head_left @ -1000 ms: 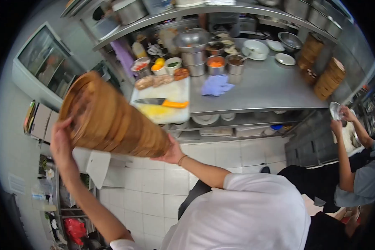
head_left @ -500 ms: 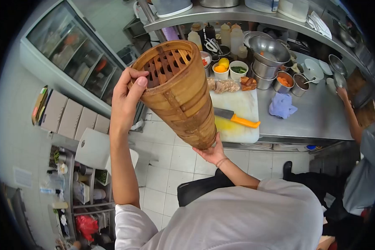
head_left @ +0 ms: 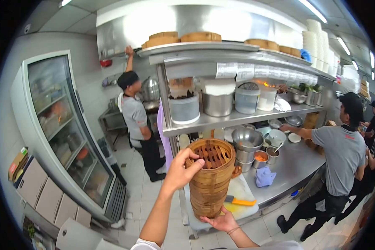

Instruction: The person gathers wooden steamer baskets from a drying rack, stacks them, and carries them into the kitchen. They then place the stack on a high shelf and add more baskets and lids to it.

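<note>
I hold a tall stack of round bamboo steamer baskets (head_left: 210,179) upright in front of me. My left hand (head_left: 180,171) grips the rim of the top basket, whose slatted floor shows. My right hand (head_left: 223,222) supports the stack from underneath, palm up. The stack hangs over the near end of a steel counter (head_left: 293,164), above a white cutting board (head_left: 241,189) with an orange-handled knife (head_left: 240,201).
Steel bowls (head_left: 246,141), tubs and a blue cloth (head_left: 264,176) sit on the counter; shelves above hold pots and more steamers (head_left: 183,38). A glass-door fridge (head_left: 66,133) stands at left. One person (head_left: 138,121) reaches up at the back; another (head_left: 339,158) works at the counter at right.
The view has lifted from the floor to the room. The steamer stack has swung from tilted to upright, and both hands keep their hold on it.
</note>
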The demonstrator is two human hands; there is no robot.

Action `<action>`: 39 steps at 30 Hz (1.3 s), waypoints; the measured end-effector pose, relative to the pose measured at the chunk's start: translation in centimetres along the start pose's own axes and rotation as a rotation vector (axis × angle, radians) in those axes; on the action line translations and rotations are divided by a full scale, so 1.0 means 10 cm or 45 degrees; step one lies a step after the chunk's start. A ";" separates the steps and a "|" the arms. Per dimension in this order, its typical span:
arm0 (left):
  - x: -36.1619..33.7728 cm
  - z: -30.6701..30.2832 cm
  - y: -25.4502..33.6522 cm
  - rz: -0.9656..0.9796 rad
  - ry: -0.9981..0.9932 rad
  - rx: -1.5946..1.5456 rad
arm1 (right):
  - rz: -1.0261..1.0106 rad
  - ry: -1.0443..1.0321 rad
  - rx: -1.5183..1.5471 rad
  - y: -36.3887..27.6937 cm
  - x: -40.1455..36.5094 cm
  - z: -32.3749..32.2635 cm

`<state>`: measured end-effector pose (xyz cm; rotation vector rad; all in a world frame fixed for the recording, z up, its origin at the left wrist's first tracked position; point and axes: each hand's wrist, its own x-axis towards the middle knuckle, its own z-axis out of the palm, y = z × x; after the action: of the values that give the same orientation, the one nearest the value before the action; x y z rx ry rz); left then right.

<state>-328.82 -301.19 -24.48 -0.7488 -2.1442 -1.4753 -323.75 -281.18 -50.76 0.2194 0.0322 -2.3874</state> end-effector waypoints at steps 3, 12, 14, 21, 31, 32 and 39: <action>0.10 -0.03 -0.12 -0.001 -0.020 -0.049 | -0.058 0.126 -0.254 0.07 -0.06 -0.15; -0.17 0.30 -0.41 0.079 0.100 -0.560 | -1.730 0.323 -1.745 0.09 -0.21 1.18; -0.32 0.33 -0.45 0.044 0.054 -0.493 | -1.694 -0.066 -1.788 0.01 -0.13 1.48; -0.69 0.47 -0.69 -0.150 -0.026 -0.545 | -1.860 -0.122 -2.202 -0.20 0.14 1.34; -0.72 0.52 -0.78 -0.084 -0.040 -0.581 | -1.917 -0.212 -1.983 -0.09 0.25 1.32; -0.74 0.51 -0.76 -0.068 -0.044 -0.569 | -1.902 -0.254 -1.929 -0.06 0.24 1.34; -0.41 0.33 -0.20 -0.007 -0.064 -0.745 | -2.000 -0.330 -2.015 0.08 -0.13 2.20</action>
<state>-327.19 -299.44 -29.56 -0.9765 -1.7445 -2.1374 -325.58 -282.79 -28.81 -1.2551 2.5683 -2.6588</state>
